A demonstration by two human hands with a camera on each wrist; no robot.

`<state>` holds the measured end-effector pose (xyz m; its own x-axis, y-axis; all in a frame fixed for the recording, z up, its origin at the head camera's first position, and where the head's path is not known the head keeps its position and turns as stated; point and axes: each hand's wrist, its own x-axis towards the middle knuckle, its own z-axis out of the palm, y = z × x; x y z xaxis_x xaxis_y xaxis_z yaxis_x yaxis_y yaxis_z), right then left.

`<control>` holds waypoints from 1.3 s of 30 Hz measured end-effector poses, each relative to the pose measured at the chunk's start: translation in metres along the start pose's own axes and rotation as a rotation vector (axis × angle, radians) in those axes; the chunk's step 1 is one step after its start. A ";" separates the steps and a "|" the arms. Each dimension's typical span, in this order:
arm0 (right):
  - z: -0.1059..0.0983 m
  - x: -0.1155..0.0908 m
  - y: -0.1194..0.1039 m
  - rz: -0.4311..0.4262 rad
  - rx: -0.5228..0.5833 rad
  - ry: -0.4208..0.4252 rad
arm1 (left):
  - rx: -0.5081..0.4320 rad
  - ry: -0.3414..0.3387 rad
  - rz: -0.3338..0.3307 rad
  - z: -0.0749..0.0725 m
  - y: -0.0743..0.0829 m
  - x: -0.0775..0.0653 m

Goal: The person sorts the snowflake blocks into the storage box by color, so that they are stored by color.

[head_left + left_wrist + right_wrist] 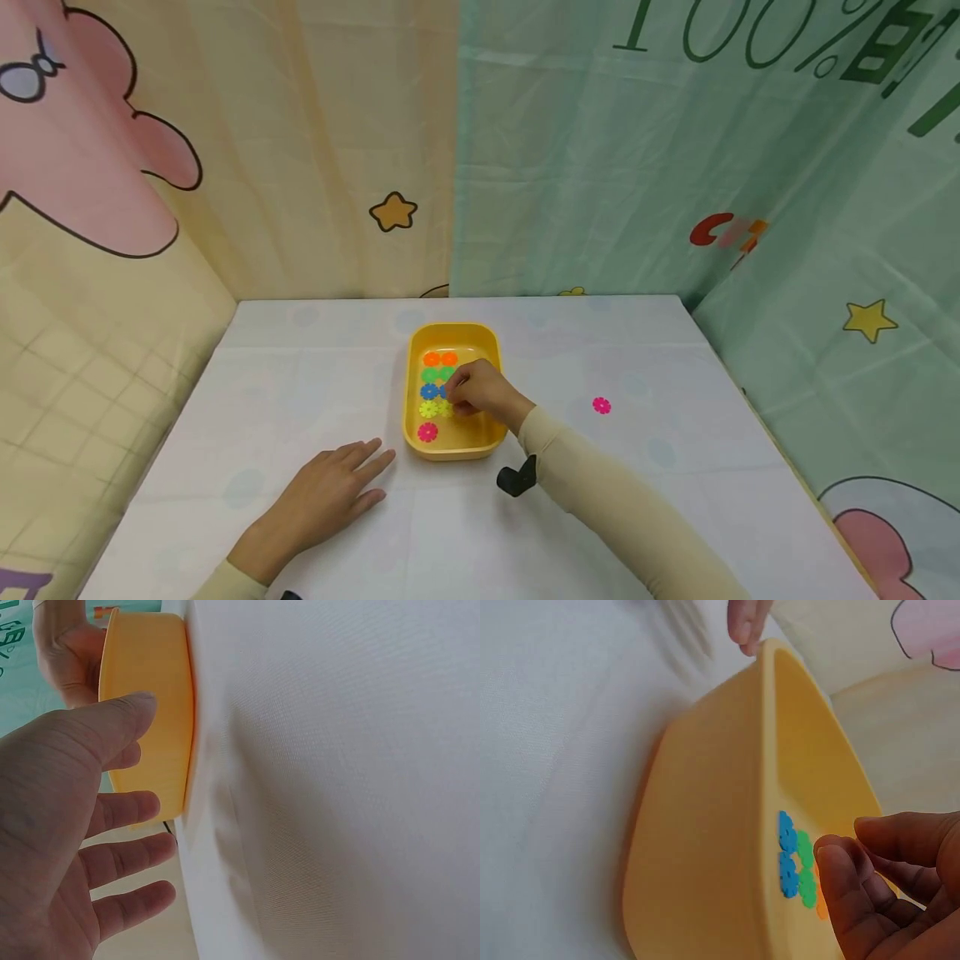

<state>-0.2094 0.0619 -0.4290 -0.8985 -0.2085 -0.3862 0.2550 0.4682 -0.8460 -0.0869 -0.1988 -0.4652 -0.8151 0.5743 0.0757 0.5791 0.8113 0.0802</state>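
A yellow tray (456, 454) stands on the white table. In it lie flower-shaped plastic discs in rows: orange (432, 359), green (430, 376), blue (429, 392), yellow (428, 409) and one pink disc (427, 432). My right hand (483, 390) reaches over the tray's right side, partly hiding the blue and yellow discs. Its fingers are loosely bent; the right wrist view shows no disc between thumb and fingers (844, 881). Left of the tray, my left hand (330, 487) is held low with fingers spread, holding nothing.
Another pink flower disc (602, 406) lies on the table (637, 517) to the right of the tray. Printed curtains (322, 150) hang behind the table and along both sides. A black wrist device (517, 477) sits beneath the right forearm.
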 end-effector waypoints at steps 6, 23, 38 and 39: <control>-0.027 -0.005 -0.005 -0.006 0.069 0.010 | -0.003 -0.010 -0.006 0.001 0.000 0.002; -0.148 -0.033 0.033 0.015 0.189 0.204 | -0.001 -0.028 -0.025 -0.002 0.000 0.003; -0.205 -0.051 0.110 0.089 0.067 0.361 | -0.007 -0.047 -0.020 -0.001 -0.001 0.006; -0.206 -0.051 0.114 0.093 0.055 0.364 | -0.008 -0.049 -0.021 -0.001 -0.001 0.006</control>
<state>-0.2079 0.3029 -0.4300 -0.9362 0.1558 -0.3151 0.3516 0.4217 -0.8358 -0.0926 -0.1962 -0.4640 -0.8270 0.5617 0.0247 0.5614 0.8227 0.0893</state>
